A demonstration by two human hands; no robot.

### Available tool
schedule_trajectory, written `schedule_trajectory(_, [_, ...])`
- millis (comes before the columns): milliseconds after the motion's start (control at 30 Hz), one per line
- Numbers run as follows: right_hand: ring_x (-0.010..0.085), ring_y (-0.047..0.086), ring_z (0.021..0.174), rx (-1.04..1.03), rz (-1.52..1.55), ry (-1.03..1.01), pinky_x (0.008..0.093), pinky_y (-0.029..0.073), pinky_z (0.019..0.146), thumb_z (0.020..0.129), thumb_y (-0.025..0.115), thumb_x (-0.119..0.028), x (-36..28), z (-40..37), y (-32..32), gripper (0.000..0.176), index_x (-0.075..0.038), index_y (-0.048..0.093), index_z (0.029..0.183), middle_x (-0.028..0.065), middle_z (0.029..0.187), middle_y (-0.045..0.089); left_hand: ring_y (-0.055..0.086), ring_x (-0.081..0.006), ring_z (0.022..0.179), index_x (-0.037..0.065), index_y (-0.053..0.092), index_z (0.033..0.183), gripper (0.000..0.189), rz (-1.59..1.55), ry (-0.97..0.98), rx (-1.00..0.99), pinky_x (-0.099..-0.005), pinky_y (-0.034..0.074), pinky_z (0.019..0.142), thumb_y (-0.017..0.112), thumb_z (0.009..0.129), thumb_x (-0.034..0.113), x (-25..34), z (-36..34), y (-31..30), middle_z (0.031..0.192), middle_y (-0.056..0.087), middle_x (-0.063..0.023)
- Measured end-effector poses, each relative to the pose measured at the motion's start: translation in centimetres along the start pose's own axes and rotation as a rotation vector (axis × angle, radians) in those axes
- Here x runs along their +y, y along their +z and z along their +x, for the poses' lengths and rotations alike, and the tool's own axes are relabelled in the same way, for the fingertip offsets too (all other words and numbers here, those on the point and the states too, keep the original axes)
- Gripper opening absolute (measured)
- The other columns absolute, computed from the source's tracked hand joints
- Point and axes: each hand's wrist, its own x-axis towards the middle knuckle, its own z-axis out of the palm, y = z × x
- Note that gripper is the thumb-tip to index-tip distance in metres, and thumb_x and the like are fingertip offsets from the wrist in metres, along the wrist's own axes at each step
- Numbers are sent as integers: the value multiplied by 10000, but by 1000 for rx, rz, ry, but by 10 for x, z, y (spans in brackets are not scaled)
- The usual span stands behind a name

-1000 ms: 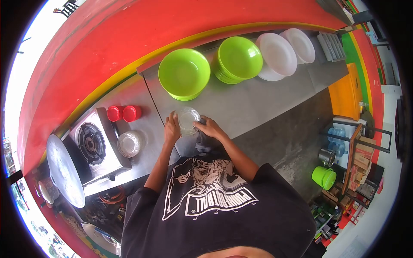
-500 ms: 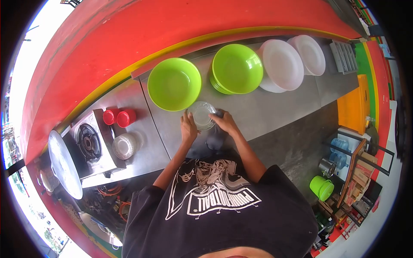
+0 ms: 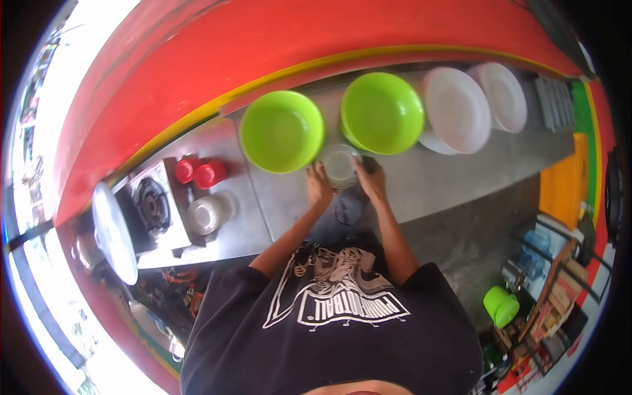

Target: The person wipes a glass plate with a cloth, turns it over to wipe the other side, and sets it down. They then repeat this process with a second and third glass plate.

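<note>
A clear, shallow dish (image 3: 340, 166), glass or plastic, is between my two hands at the counter, just below the gap between two green bowls. My left hand (image 3: 319, 189) grips its left edge with bent fingers. On the opposite rim, my right hand (image 3: 370, 179) has its thumb over the edge; a dark patch by its fingers is too blurred to make out. One large green bowl (image 3: 282, 131) stands beyond my left hand. A second green bowl (image 3: 382, 113), apparently stacked, is beyond my right hand.
White bowls (image 3: 455, 110) stand farther right on the steel counter (image 3: 454, 174), before a grey slotted rack (image 3: 554, 103). At left are red cups (image 3: 210, 174), stacked clear dishes (image 3: 205, 216), a gas burner (image 3: 153, 205) and a large metal lid (image 3: 114, 232). A red wall (image 3: 316, 29) runs behind.
The view has shifted, so the counter things appear farther right. Both hands have carried the clear dish slightly right and away from me, toward the gap between the green bowls.
</note>
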Motion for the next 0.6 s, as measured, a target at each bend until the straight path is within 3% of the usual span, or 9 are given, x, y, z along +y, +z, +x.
schedule_trajectory(100, [191, 608, 901, 183, 2, -41, 354, 476, 853, 1008, 589, -414, 27, -2, -1, 472, 48, 687, 1029, 116, 960, 705, 692, -342, 724, 12, 318, 1504, 608, -38, 17, 2, -335, 601, 451, 346, 1082, 449, -5, -1, -2, 1327, 400, -292])
schedule_trajectory(167, [178, 558, 874, 349, 189, -96, 348, 453, 851, 1039, 537, -368, 73, 1, 2, 446, 61, 657, 1007, 71, 928, 671, 692, -313, 718, 25, 308, 1515, 611, -36, 17, -16, -323, 598, 467, 342, 1082, 455, -1, -7, -10, 1319, 398, -282])
schedule_trajectory(267, [154, 503, 854, 510, 390, -148, 321, 431, 818, 1050, 517, -341, 59, -21, 9, 411, 44, 637, 972, 31, 918, 618, 691, -265, 705, 26, 316, 1513, 596, 21, 101, -59, -329, 590, 539, 352, 1086, 441, -19, -3, -26, 1313, 420, -268])
schedule_trajectory(367, [138, 529, 915, 366, 365, -171, 302, 433, 847, 1037, 556, -324, 75, -23, 4, 366, 27, 643, 980, 35, 971, 624, 688, -223, 705, 14, 346, 1494, 595, -84, 82, -158, -335, 568, 621, 391, 1083, 442, -36, -4, -46, 1277, 499, -251])
schedule_trajectory(467, [128, 550, 921, 331, 231, -239, 285, 443, 857, 1014, 617, -262, 46, -34, 13, 284, 17, 642, 964, 29, 947, 626, 703, -221, 786, 13, 326, 1484, 639, 12, 18, -251, -336, 565, 687, 393, 1074, 499, -42, -9, -67, 1047, 654, -197])
schedule_trajectory(600, [123, 580, 885, 344, 192, -307, 284, 468, 827, 990, 657, -174, 49, -32, 17, 206, 29, 668, 1020, 32, 942, 650, 707, -221, 762, 12, 185, 1532, 790, -25, -48, -344, -339, 570, 697, 500, 1025, 530, -28, -19, -68, 944, 696, -188])
